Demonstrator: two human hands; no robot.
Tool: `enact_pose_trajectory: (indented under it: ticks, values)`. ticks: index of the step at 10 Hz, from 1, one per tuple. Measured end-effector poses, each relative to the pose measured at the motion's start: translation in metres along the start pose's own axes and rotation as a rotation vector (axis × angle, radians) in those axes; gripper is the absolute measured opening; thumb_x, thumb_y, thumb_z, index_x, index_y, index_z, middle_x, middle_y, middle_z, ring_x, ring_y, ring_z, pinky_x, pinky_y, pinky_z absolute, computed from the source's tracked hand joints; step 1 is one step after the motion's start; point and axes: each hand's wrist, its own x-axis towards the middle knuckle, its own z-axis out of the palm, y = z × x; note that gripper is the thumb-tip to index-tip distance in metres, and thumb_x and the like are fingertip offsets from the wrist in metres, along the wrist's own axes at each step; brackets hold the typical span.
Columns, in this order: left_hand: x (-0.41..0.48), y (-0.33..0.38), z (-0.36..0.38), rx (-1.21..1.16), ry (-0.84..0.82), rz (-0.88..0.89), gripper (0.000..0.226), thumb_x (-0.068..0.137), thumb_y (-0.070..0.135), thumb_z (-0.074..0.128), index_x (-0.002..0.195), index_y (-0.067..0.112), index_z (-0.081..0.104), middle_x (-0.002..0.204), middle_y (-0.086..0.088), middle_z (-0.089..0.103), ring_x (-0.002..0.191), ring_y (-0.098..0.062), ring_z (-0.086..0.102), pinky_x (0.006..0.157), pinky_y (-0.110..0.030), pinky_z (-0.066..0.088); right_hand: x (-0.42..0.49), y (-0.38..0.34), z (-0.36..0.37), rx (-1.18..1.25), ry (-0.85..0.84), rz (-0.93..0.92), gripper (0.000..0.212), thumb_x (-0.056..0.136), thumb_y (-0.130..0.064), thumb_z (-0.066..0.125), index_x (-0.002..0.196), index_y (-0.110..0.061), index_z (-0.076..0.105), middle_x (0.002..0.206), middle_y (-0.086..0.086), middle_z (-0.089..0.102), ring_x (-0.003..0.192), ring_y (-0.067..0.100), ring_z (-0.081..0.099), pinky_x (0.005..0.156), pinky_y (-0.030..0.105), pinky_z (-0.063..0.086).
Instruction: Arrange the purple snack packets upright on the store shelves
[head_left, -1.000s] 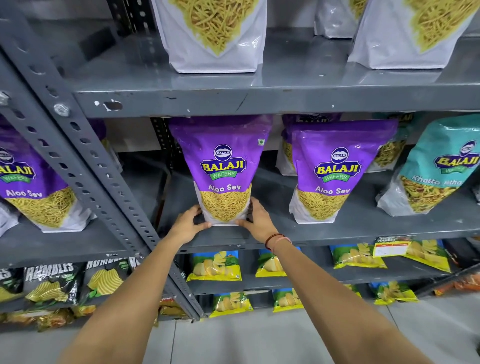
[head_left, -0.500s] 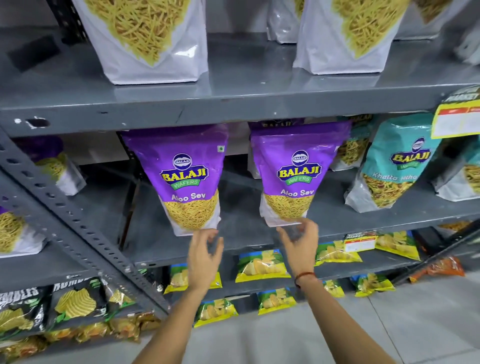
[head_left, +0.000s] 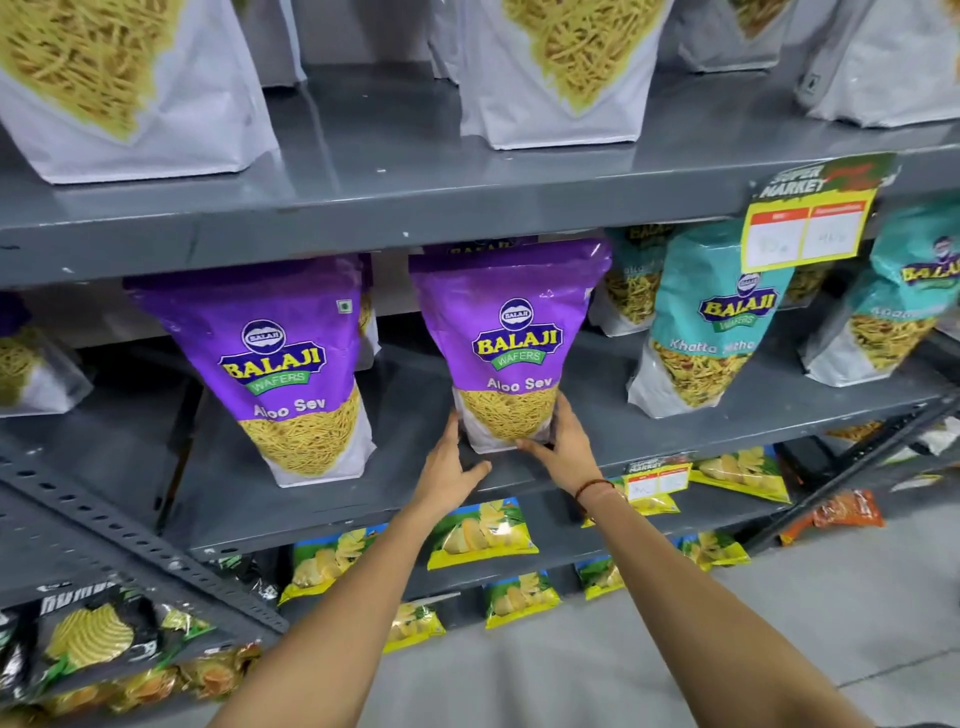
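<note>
Two purple Aloo Sev packets stand upright on the grey middle shelf (head_left: 395, 467). The left purple packet (head_left: 280, 364) stands alone, untouched. The right purple packet (head_left: 511, 338) has both my hands at its base. My left hand (head_left: 449, 465) lies against its lower left corner with the fingers up its side. My right hand (head_left: 563, 447) cups the lower right corner, thumb across the front bottom edge. More purple packets show partly behind these two, and another sits at the far left (head_left: 26, 364).
Teal packets (head_left: 711, 322) stand to the right on the same shelf. White packets (head_left: 561, 73) line the upper shelf, which carries a yellow price tag (head_left: 808, 228). Small yellow-green chip bags (head_left: 480, 535) fill the lower shelves. A perforated grey brace (head_left: 130, 540) slants at left.
My hands left the first purple packet, moved right through the air, and now hold the base of the second one. The view shifted right and closer.
</note>
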Motion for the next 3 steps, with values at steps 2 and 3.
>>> enact_pose_trajectory:
  ticks: [2,3]
  values:
    - [-0.001,0.009,0.004,0.043,-0.007,-0.039,0.088,0.076,0.018,0.069,0.145,0.017,0.014,0.146,-0.007,0.042,0.132,-0.027,0.042,0.105,-0.038,0.039,-0.005,-0.011,-0.015,-0.056,-0.046,-0.009,0.091,0.070,-0.029,0.076,0.142,-0.020,0.021,0.139,0.014,0.047,0.128,0.031,0.044,0.107,0.052,0.039]
    - [-0.005,0.015,0.002,0.036,0.050,-0.024,0.075,0.079,0.015,0.066,0.142,0.014,0.024,0.144,-0.006,0.046,0.131,-0.026,0.043,0.102,-0.031,0.036,-0.010,-0.023,-0.016,-0.063,-0.003,-0.006,0.088,0.074,-0.023,0.075,0.143,-0.010,0.021,0.138,0.020,0.045,0.128,0.036,0.042,0.108,0.045,0.037]
